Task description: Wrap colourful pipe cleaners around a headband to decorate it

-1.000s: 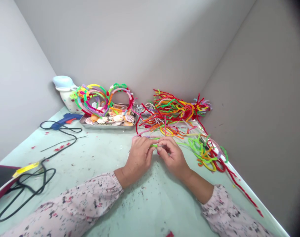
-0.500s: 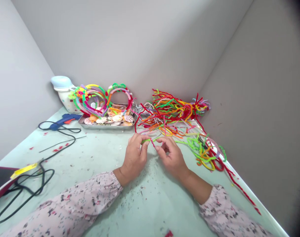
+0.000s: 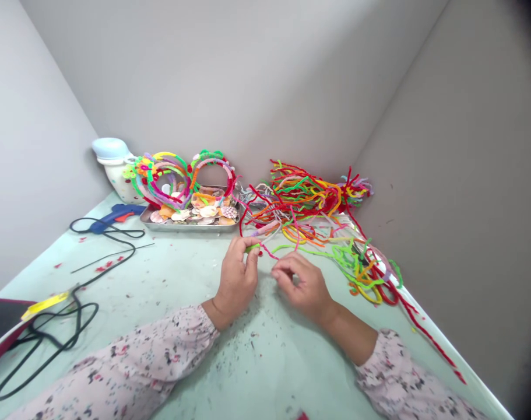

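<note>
My left hand [image 3: 240, 274] pinches a green pipe cleaner [image 3: 252, 248] between thumb and fingers. From that pinch a thin pink pipe cleaner [image 3: 268, 251] slants down toward my right hand [image 3: 303, 287]. The right thumb and index finger are pressed together just below the pink strand's end. Whether they grip anything I cannot make out. Behind the hands, a long light green pipe cleaner [image 3: 311, 251] lies across the table toward the right.
A metal tray [image 3: 190, 227] of seashells [image 3: 207, 211] bears colourful headbands [image 3: 213, 156]. Pipe cleaners [image 3: 306, 186] are heaped behind my right hand; more loops [image 3: 365, 280] lie right. On the left are a blue glue gun [image 3: 112, 218], a black cord [image 3: 79, 326] and a white container [image 3: 120, 178].
My right hand has drawn slightly down and away from the left, widening the gap. More of the pink strand shows between them. The left hand keeps its pinch on the green pipe cleaner.
</note>
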A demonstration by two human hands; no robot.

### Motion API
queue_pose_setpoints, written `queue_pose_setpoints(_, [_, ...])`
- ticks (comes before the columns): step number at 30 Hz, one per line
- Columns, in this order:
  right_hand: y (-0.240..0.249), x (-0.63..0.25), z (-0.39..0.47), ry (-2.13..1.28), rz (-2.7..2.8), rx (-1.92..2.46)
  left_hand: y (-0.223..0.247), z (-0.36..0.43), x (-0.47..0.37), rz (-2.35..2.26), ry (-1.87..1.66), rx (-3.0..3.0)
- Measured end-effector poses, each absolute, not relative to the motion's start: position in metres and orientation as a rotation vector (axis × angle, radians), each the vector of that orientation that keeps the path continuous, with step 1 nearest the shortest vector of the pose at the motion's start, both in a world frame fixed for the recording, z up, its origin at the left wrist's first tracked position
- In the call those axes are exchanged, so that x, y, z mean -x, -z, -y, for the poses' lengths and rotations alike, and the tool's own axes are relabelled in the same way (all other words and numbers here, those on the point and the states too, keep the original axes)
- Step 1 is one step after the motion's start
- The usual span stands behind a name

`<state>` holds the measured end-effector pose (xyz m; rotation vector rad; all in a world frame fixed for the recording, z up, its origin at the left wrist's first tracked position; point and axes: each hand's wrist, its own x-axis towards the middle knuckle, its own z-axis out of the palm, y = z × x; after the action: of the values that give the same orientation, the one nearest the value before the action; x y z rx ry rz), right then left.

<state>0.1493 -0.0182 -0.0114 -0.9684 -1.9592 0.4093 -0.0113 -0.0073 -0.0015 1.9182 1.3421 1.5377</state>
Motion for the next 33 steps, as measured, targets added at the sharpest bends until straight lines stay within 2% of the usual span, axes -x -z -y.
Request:
queue_pose_setpoints(4, [0.015, -0.145, 0.018, -0.563, 2.137, 0.943, 0.001, 0.011, 0.009, -1.294, -1.551, -1.898])
queue_pose_setpoints(9, [0.016, -0.144, 0.015, -0.612, 1.849, 1.113, 0.001, 0.014, 0.007, -1.242, -1.545, -1.846])
queue_pose_setpoints(17, [0.014, -0.147, 0.015, -0.459, 1.787, 0.945, 0.005, 0.014, 0.006, -1.192, -1.482, -1.789])
queue_pose_setpoints(23, [0.011, -0.148, 0.016, -0.426, 1.805, 1.008, 0.001, 0.02, 0.004, -1.173, -1.385, -1.988])
queue_pose_setpoints(33, [0.005, -0.148, 0.019, -0.321, 1.825, 1.04, 0.003, 0.017, 0.003, -1.168, -1.339, -1.981])
